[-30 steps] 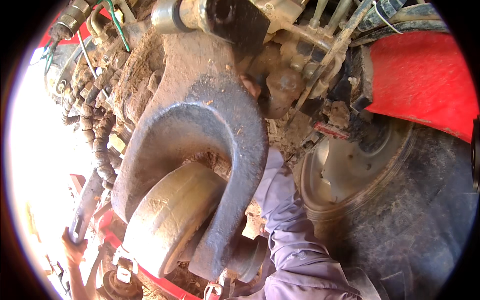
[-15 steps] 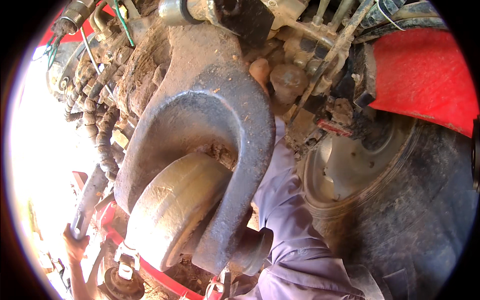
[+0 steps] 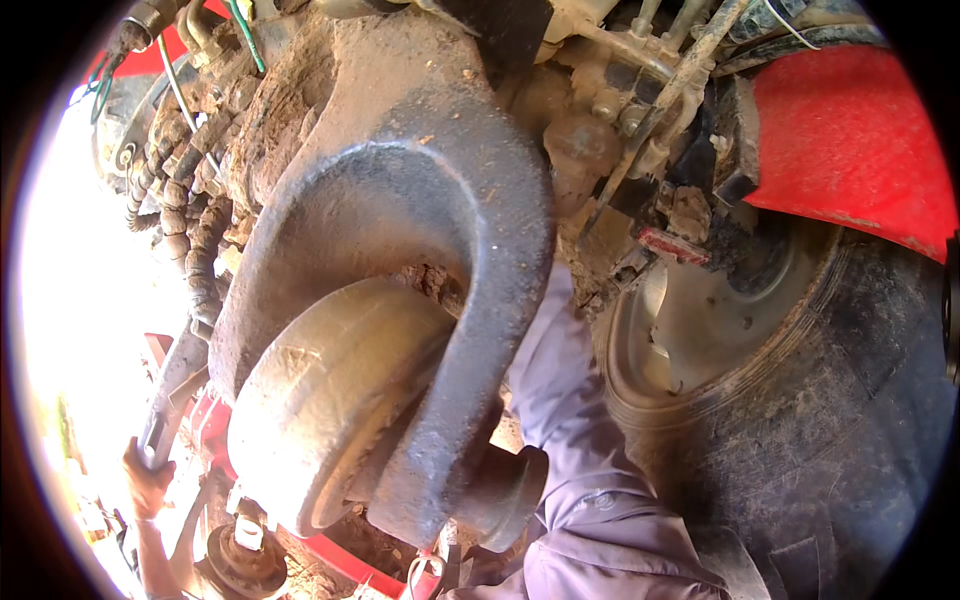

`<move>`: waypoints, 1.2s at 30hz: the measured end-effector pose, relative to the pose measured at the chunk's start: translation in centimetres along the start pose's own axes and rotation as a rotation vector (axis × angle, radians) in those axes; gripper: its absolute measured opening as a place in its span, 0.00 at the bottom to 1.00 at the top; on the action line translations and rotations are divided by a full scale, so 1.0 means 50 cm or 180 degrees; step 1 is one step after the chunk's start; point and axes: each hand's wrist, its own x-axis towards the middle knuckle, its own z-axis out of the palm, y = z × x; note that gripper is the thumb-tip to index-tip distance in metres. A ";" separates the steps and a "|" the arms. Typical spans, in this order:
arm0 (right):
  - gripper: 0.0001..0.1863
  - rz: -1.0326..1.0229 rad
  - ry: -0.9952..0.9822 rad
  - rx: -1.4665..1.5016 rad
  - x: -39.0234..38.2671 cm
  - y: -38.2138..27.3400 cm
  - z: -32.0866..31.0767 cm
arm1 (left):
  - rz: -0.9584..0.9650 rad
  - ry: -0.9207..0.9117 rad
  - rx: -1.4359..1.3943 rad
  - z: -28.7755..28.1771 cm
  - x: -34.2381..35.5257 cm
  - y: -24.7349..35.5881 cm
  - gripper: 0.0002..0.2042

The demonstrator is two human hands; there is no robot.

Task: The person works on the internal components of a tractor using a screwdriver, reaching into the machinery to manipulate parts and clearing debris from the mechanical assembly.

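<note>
My right arm, in a greyish-purple sleeve (image 3: 590, 480), reaches up behind a heavy, rusty steel fork (image 3: 515, 200). The fork's right leg and nearby machinery hide my right hand, so its fingers cannot be made out. Between the fork's legs sits a thick, worn metal roller (image 3: 330, 390), tilted, with a round pin end (image 3: 510, 495) sticking out at the lower right. My left hand is not in view. At the lower left, a small bare hand (image 3: 148, 482) grips a grey metal bar (image 3: 172, 400); its sleeveless forearm looks like another person's.
A large dirty tyre (image 3: 760, 440) and a red fender (image 3: 850, 150) stand on the right. Muddy hoses (image 3: 205, 260) run down the left side. Rods and pipes (image 3: 670, 110) crowd the upper right. Low down lie a red bar (image 3: 355, 572) and a round metal part (image 3: 245, 560).
The fork and roller have shifted slightly left and up in the picture, and the cylinder above has mostly left it. A brownish, hand-like patch beside the fork no longer shows.
</note>
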 end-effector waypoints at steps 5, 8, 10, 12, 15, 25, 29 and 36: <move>0.04 -0.0567 0.0646 0.1028 0.201 0.003 0.044 | -0.0024 0.0075 0.0302 -0.016 -0.021 -0.027 0.40; 0.05 -0.1269 0.0392 0.0634 0.227 -0.053 0.035 | 0.0281 0.0290 0.0242 0.014 -0.011 -0.032 0.38; 0.05 -0.1212 0.0374 0.0551 0.216 -0.028 0.032 | 0.0366 0.0469 0.0276 -0.008 -0.010 -0.002 0.37; 0.05 -0.1135 0.0330 0.0511 0.209 -0.063 0.027 | -0.0051 -0.0106 0.0249 -0.028 0.022 0.107 0.33; 0.04 -0.0737 0.0151 0.0539 0.182 -0.061 0.036 | -0.0116 -0.0266 0.0278 -0.061 0.019 0.155 0.27; 0.04 -0.0207 -0.0049 -0.0065 -0.006 -0.003 -0.033 | 0.0638 0.0472 -0.0164 -0.033 0.019 0.143 0.26; 0.05 -0.0223 -0.0148 0.0200 0.090 -0.052 0.002 | 0.0561 0.0332 0.0137 -0.030 0.015 0.121 0.26; 0.02 -0.0772 0.0026 0.0163 0.058 -0.001 0.014 | 0.0526 0.0371 0.0156 -0.025 0.011 0.078 0.25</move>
